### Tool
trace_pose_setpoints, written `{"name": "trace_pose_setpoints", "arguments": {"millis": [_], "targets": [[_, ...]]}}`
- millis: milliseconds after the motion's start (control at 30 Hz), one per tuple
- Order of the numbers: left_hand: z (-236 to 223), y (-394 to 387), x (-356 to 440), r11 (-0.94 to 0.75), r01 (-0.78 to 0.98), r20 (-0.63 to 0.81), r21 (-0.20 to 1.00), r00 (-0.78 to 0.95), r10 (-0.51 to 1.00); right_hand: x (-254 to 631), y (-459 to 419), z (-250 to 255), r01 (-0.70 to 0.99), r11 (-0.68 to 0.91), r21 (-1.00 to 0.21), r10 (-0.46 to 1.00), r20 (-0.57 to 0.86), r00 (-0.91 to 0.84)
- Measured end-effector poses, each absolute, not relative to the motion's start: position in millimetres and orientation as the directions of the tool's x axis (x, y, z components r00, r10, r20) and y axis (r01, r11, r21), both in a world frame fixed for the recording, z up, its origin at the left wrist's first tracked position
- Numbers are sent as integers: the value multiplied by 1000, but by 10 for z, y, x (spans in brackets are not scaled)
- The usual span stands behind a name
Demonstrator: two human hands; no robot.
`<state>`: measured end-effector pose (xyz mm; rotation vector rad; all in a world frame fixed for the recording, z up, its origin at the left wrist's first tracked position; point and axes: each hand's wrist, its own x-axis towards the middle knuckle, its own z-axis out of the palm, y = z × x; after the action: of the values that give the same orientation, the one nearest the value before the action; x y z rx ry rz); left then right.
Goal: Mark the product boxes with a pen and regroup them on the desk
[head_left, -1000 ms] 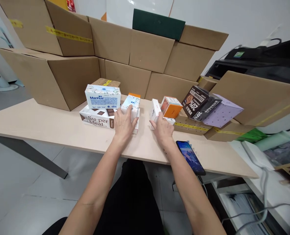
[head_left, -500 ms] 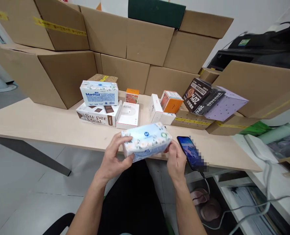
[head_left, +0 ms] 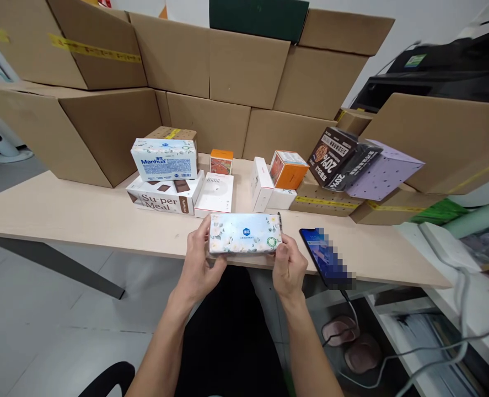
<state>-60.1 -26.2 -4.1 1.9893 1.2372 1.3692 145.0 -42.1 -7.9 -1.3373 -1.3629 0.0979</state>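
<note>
Between my two hands is a pack of tissues (head_left: 244, 234), pale blue with a floral print, at the table's front edge. My left hand (head_left: 198, 256) grips its left end, and my right hand (head_left: 289, 267) closes on the right end. Just behind it lies a white power bank box (head_left: 215, 193), with a small orange box (head_left: 221, 161) beyond. Left of these, a second tissue pack marked Manhua (head_left: 165, 162) rests on a Su-per Meal box (head_left: 161, 203). To the right, a white box (head_left: 262, 184) stands beside an orange-and-white box (head_left: 288, 170).
A phone (head_left: 322, 256) with a cable lies right of my hands. Behind it are a dark brown carton (head_left: 331, 157) and a lilac box (head_left: 387, 171) on cardboard boxes. Large cardboard boxes (head_left: 211, 118) wall off the table's back. Slippers (head_left: 362, 353) lie below.
Both hands came back from the boxes, bringing the tissue pack off the power bank box to the front edge. Since half a second ago it has been levelled, its floral face turned towards me.
</note>
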Motion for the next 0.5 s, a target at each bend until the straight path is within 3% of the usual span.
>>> {"name": "trace_pose_setpoints", "arguments": {"millis": [100, 267, 500], "targets": [[-127, -192, -549, -593, 293, 598, 750, 85, 797, 1439, -390, -98, 637, 297, -711, 714, 608, 347], [-111, -191, -542, -572, 81, 561, 816, 121, 819, 1426, -388, -181, 631, 313, -710, 682, 631, 371], [-91, -184, -463, -526, 51, 524, 849, 53, 850, 1424, -379, -217, 630, 341, -698, 666, 652, 362]]}}
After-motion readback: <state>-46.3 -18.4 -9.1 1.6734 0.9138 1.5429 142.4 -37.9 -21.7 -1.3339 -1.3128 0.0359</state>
